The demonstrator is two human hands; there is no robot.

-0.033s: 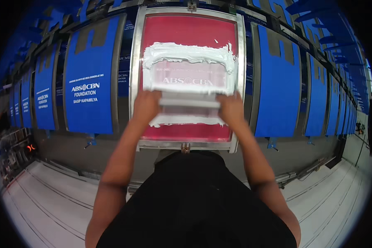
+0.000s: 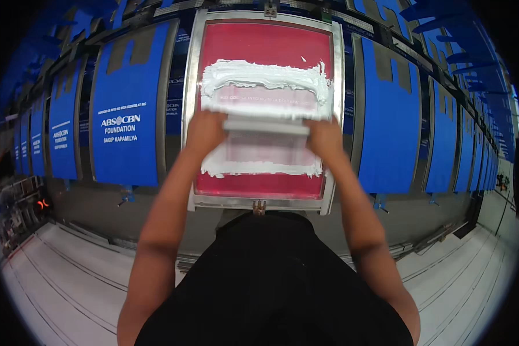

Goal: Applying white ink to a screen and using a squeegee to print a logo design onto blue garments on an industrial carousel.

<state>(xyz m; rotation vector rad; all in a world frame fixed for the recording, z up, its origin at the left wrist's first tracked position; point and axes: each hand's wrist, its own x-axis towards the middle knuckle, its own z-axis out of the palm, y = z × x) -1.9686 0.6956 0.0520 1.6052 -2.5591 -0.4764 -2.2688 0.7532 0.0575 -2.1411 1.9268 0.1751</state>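
Note:
My left hand (image 2: 206, 135) and my right hand (image 2: 324, 140) are closed around the two ends of a squeegee (image 2: 266, 126), blurred by motion. The squeegee lies crosswise on a screen printing frame (image 2: 192, 115) with metal sides and a red mesh (image 2: 265, 41). Thick white ink (image 2: 259, 73) forms a ridge beyond the squeegee, runs down both sides and leaves a band on the near side. Between them, the pale stencil area (image 2: 265, 151) has only a thin film of ink. The squeegee covers part of the stencil's lettering.
Blue fabric pieces lie on boards in rows on both sides, the nearest being a printed left piece (image 2: 124, 109) and a plain right piece (image 2: 389, 115). A metal clamp (image 2: 259, 206) is at the frame's near edge. Light flooring (image 2: 69, 277) shows below.
Both hands have pushed the squeegee a short way farther from my body, across the stencil lettering. More of the near stencil area shows behind it. Both hands keep their hold.

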